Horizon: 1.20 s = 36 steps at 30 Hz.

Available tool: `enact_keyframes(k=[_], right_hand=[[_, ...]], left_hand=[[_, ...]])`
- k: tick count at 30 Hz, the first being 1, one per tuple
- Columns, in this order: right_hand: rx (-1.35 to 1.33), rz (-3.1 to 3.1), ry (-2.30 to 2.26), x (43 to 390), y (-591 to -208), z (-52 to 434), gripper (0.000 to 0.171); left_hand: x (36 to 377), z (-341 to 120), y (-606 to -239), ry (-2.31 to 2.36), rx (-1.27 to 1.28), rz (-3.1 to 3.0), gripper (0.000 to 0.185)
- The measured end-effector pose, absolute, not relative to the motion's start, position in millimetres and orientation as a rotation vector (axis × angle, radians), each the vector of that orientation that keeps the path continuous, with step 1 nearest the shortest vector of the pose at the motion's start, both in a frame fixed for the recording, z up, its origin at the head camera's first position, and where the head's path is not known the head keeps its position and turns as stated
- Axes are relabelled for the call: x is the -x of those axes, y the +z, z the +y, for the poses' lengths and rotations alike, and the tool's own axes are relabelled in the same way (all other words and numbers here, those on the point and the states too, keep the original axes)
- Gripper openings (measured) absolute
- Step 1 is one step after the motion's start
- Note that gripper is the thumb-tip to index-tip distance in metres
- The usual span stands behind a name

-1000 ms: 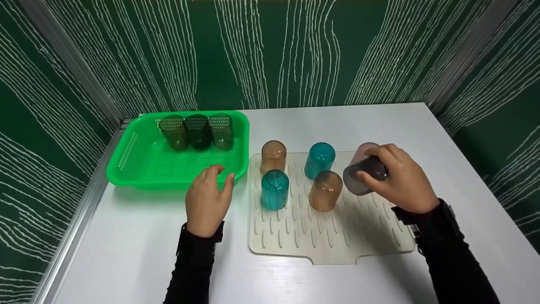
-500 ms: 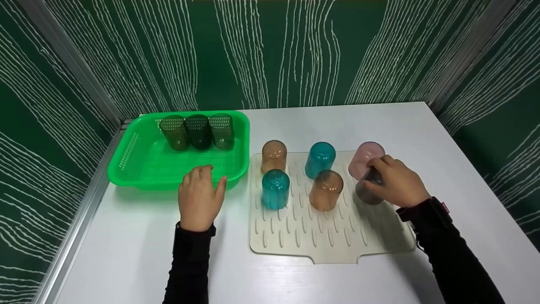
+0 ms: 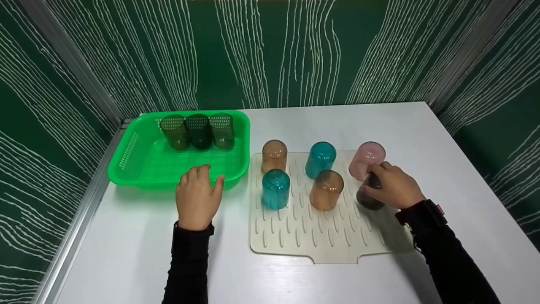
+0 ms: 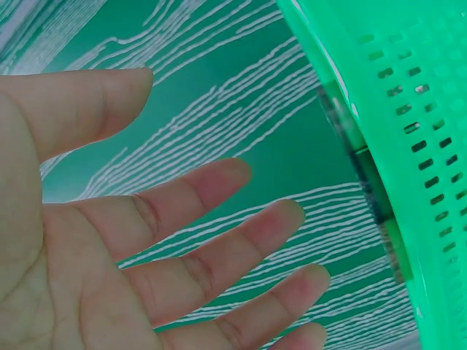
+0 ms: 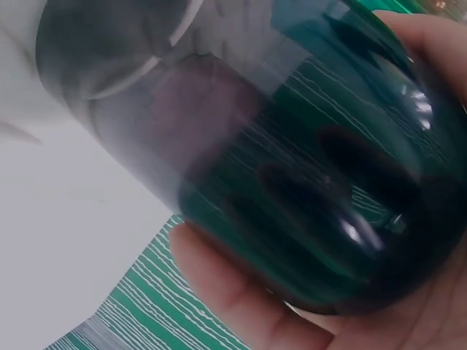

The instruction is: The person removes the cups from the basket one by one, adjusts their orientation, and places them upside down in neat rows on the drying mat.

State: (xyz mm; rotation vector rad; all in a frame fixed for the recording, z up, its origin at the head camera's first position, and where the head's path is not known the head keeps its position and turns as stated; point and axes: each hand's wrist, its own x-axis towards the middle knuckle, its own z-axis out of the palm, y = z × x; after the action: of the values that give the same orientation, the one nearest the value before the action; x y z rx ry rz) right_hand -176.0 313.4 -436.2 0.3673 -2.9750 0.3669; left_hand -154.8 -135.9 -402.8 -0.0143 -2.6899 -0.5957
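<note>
My right hand grips a dark grey see-through cup turned upside down at the right of the cream drying mat. In the right wrist view the fingers wrap round the grey cup near its base. Just behind it stands a pink cup, also upside down. My left hand hovers by the near right corner of the green basket, holding nothing. Its fingers are spread and relaxed in the left wrist view, apart from the basket wall.
Upside down on the mat are two amber cups and two teal cups. Three dark see-through cups stand mouth up at the basket's back. Green walls with white lines enclose the white table.
My right hand has brought the grey cup down and slightly toward me, from tilted to upside down at the mat, uncovering the pink cup. My left hand has drifted slightly left.
</note>
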Motion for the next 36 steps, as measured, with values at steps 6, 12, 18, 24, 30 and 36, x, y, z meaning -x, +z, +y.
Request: enact_keyframes(k=[6,12,18,24,30,36], right_hand=[[-0.329,-2.971,0.364,175,-442,314,0.053],[-0.309,-2.958,0.367,175,-446,314,0.052],[-0.314,-2.983,0.370,173,-443,314,0.057],[-0.311,-2.985,0.358,170,-438,314,0.059],[-0.311,-2.945,0.337,170,-437,314,0.057],[-0.314,-2.906,0.339,170,-435,314,0.054]], left_hand=[[154,-136,-402,-0.608,0.017,-2.695,0.045],[153,-135,-401,-0.615,0.028,-2.693,0.045],[153,-133,-400,-0.613,0.037,-2.694,0.044],[153,-132,-399,-0.613,0.044,-2.693,0.044],[152,-132,-398,-0.621,0.048,-2.688,0.044],[151,-132,-398,-0.624,0.035,-2.693,0.043]])
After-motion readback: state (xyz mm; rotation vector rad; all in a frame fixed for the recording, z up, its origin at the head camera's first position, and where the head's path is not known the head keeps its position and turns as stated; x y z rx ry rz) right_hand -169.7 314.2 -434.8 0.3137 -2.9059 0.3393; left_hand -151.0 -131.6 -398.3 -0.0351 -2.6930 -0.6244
